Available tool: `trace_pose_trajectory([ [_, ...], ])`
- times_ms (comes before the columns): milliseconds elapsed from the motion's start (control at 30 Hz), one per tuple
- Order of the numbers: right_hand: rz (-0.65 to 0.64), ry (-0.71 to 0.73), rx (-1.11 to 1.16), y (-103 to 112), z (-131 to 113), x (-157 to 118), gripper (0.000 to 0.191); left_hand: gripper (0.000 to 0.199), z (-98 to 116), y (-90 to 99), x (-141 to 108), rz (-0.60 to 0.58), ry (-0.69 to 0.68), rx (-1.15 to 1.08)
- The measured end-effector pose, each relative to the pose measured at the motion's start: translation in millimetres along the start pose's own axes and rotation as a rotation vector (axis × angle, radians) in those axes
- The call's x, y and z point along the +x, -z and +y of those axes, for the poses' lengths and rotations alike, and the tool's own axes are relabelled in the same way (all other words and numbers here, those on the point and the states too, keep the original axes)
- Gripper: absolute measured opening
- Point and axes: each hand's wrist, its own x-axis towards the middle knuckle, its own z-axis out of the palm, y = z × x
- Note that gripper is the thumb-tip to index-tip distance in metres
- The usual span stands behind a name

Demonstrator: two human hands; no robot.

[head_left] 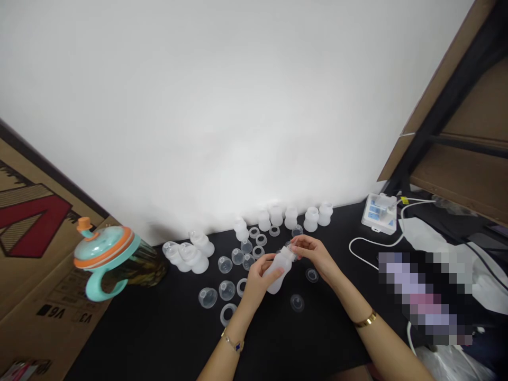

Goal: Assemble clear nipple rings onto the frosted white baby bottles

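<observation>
Gripped the white bottle (282, 259) around its body in the left hand (259, 277), tilted above the desk (151, 338). Pinched a small clear piece (292, 246) at its neck between the fingertips of the right hand (311, 250); could not make out its full shape behind them. Judged the bottle light and smooth, a little prone to slipping, and more likely to give under a hard squeeze than to crack. Seemed best held around the lower body, leaving the neck free. Judged the clear piece thin and bendy, better taken lightly by its rim.

Saw two clear discs (297, 302) on the near side of the hands, and to the left of the bottle, white rings (228, 314) and clear domes (207, 297) spread towards the far edge. Noted six open bottles (311, 219) upright along that edge, by the wall (238, 106), and three capped bottles (194, 259) close together near the far left corner. Found a jug (103, 241) and a cardboard box (39, 317) by the left edge, and a power strip (380, 212) near the far right corner.
</observation>
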Motion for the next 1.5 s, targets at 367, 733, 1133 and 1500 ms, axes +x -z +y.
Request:
trace_pose_trajectory([
  [367, -0.04, -0.018, -0.104, 1.9, -3.3, -1.7, 0.032, 0.044, 1.1, -0.4, -2.9, -0.003, -0.068, 0.106],
  [733, -0.046, -0.012, -0.074, 1.0, 1.2, -0.2, 0.03, 0.043, 5.6, -2.7, -4.8, 0.026, -0.069, 0.109],
  [1133, -0.047, -0.026, -0.057, 1.7, 4.3, 1.3, 0.03, 0.047, 2.9, -2.0, -2.4, 0.006, -0.024, 0.047],
  [1500, -0.048, -0.058, 0.028, 0.1, 4.3, -0.1, 0.035, 0.051, -1.8, 2.8, 2.0, 0.011, 0.063, -0.119],
])
